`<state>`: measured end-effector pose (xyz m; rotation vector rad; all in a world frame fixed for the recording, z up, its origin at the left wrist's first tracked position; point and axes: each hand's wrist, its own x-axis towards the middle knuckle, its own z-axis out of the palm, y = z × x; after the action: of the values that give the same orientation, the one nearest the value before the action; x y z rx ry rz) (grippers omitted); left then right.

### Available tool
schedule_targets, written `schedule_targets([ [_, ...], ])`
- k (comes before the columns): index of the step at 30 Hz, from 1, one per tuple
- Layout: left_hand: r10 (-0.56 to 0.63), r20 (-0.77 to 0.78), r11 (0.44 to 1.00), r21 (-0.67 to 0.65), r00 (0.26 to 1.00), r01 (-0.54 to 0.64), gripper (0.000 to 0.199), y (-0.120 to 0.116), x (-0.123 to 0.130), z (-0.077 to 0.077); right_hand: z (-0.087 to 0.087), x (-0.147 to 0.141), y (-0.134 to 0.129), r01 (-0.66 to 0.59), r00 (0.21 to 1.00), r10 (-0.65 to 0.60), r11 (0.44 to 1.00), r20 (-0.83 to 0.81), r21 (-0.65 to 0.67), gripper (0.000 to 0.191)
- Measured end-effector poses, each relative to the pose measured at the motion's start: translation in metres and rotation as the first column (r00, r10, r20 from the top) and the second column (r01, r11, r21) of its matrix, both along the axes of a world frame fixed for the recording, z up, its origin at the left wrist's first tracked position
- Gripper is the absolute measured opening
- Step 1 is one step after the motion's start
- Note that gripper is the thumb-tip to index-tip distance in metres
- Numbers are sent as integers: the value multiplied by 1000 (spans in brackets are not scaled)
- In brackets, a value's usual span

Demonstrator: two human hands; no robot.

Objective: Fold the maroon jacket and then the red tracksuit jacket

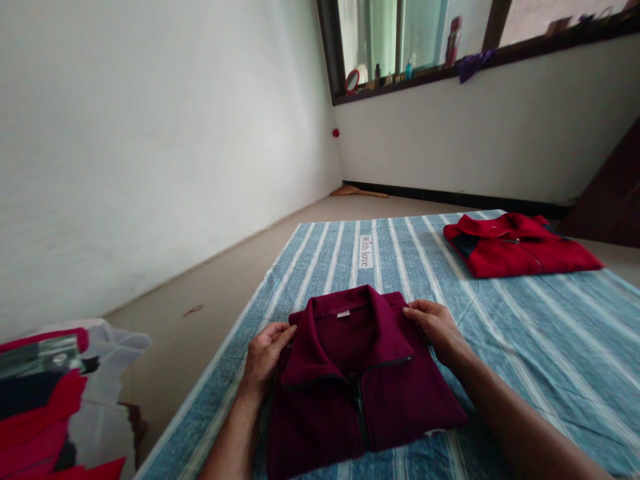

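In the head view, both hands pinch a folded maroon jacket with a dark zip (387, 397) at its shoulder edges, the left hand (264, 353) on one side and the right hand (436, 328) on the other. It lies collar-away on a blue cloth with white stripes (530, 333). The cloth's left edge slants close by the left forearm; striped cloth stretches on to the far edge and rightward. A folded bright red jacket (530, 250) lies apart at far right. Beyond the left edge, red and dark garments (40, 427) crowd a translucent plastic bag (105, 387).
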<state>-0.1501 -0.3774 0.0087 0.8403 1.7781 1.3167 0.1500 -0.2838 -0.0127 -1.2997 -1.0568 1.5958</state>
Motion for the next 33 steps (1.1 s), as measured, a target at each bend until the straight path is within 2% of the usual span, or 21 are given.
schedule_targets([
  [12, -9, 10, 1000, 10, 1000, 8, 41, -1, -5, -4, -2, 0, -1, -20, 999, 20, 1000, -32, 4, 20],
  [19, -19, 49, 999, 31, 999, 17, 37, -1, -7, -7, -11, 1, 0, -29, 999, 30, 999, -32, 19, 24],
  [25, -11, 4, 1000, 22, 1000, 11, 39, -1, -6, -5, -12, 0, 1, -22, 997, 21, 1000, -71, -7, 25],
  [33, -6, 44, 1000, 28, 999, 5, 38, -2, -4, -3, -10, 0, 0, -12, 998, 11, 1000, -60, -13, 23],
])
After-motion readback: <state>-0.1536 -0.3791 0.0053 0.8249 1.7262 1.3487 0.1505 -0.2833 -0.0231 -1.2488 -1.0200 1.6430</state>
